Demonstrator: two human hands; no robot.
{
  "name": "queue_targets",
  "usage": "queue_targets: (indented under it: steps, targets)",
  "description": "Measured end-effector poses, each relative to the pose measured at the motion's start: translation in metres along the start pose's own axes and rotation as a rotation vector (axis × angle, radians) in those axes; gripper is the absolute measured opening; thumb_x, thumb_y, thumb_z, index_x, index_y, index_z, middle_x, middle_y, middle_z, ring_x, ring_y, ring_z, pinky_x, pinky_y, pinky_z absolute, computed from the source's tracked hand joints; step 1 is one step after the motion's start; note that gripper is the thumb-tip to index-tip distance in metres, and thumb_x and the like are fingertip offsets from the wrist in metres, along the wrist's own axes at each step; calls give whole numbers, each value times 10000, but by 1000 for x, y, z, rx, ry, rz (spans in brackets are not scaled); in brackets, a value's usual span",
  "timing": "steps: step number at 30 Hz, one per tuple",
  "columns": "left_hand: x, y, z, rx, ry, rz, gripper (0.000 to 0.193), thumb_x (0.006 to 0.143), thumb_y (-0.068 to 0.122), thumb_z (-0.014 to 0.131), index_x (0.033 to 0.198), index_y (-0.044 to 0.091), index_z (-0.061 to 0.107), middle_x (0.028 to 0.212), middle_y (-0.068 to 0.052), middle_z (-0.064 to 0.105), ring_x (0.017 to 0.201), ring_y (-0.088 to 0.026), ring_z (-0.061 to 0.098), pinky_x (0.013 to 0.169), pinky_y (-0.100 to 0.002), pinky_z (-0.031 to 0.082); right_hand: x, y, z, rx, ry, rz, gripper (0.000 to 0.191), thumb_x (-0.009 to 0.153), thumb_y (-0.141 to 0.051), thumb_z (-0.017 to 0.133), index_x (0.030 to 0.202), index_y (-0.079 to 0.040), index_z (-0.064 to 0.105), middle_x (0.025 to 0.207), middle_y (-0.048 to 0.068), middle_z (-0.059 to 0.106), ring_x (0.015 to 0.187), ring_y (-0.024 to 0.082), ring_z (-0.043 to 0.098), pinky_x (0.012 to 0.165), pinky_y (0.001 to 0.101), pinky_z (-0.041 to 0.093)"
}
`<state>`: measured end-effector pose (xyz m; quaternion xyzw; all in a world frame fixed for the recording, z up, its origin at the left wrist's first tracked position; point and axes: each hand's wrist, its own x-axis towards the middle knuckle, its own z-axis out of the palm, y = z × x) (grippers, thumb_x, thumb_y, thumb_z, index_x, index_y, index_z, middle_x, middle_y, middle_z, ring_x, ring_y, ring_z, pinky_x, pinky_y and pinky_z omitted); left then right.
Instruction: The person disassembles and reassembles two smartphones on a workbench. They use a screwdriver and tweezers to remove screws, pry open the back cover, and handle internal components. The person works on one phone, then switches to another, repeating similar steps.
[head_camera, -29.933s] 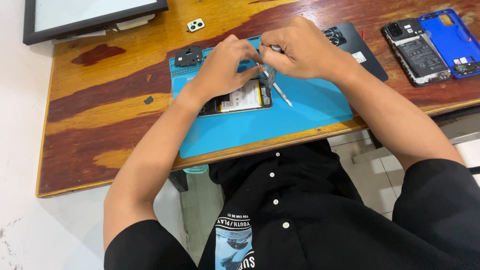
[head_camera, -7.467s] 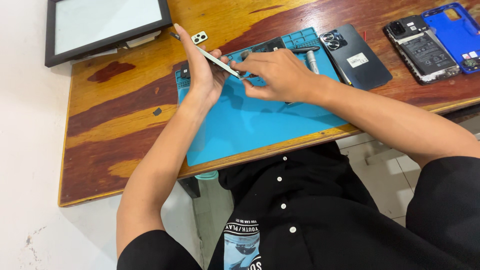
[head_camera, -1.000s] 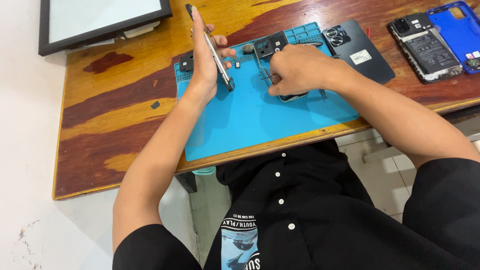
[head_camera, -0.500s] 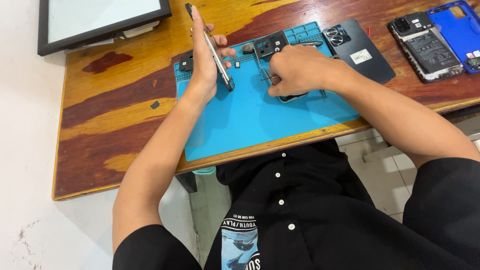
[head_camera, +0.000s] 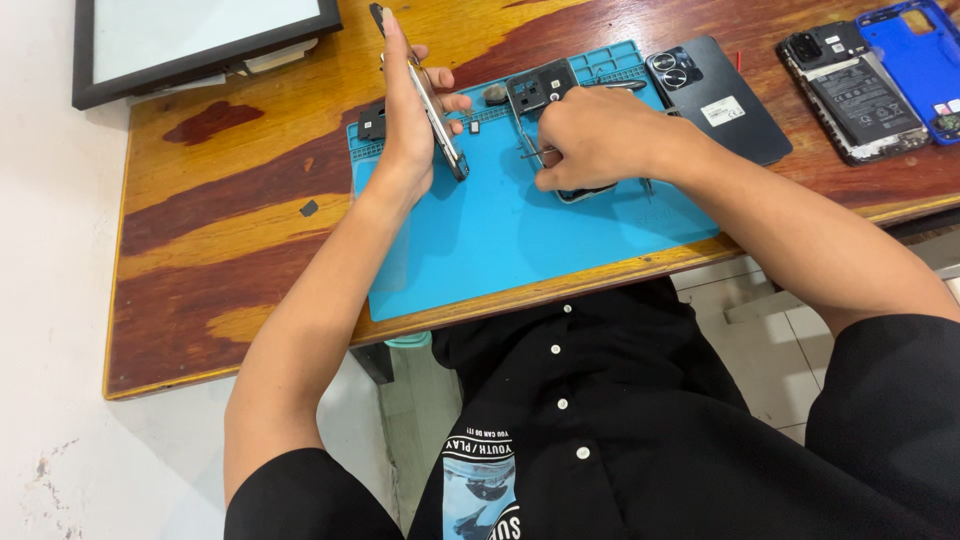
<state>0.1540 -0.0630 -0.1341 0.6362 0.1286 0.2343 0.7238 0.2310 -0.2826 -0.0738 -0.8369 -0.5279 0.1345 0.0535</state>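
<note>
Unmoved since a second ago: left hand (head_camera: 405, 120) gripping upright phone (head_camera: 432, 105) edgewise, right hand (head_camera: 595, 135) pinching tweezers (head_camera: 535, 152) over blue mat (head_camera: 520, 240); white oblong label on black cover (head_camera: 725, 105)

Phone (head_camera: 432, 105) edge-up in left hand (head_camera: 405, 130), over blue mat (head_camera: 500, 240)

The right hand (head_camera: 600, 135) covers most of the phone (head_camera: 585, 192) beneath it on the blue mat (head_camera: 520, 240); what its fingers pinch is too small to tell. Right of the mat, the blue phone frame (head_camera: 925, 60) is cut off by the picture's edge.
</note>
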Motion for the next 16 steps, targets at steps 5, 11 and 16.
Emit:
queue_targets:
  steps: [5, 11, 16]
  targets:
    - [0, 0, 0, -7, -4, 0, 946, 801, 891, 395, 1278, 74, 380, 906, -47, 561, 728, -121, 681, 517, -243, 524, 0, 0, 0, 6, -15, 16, 262, 794, -320, 781, 810, -58, 774, 738, 132, 748, 741, 303, 735, 730, 439, 574]
    - [-1, 2, 0, -8, -7, 5, 940, 804, 888, 402, 1274, 74, 386, 902, -45, 562, 726, -119, 683, 512, -238, 522, 1, -1, 0, 7, 1, 8, 262, 798, -319, 776, 841, -60, 778, 772, 130, 755, 763, 302, 736, 738, 440, 574]
    - [-11, 23, 12, -12, -10, 7, 938, 805, 887, 402, 1270, 73, 385, 898, -46, 564, 725, -121, 686, 511, -237, 522, 1, -2, 0, -1, -21, 29, 256, 809, -313, 765, 839, -59, 783, 772, 132, 759, 768, 299, 742, 744, 436, 579]
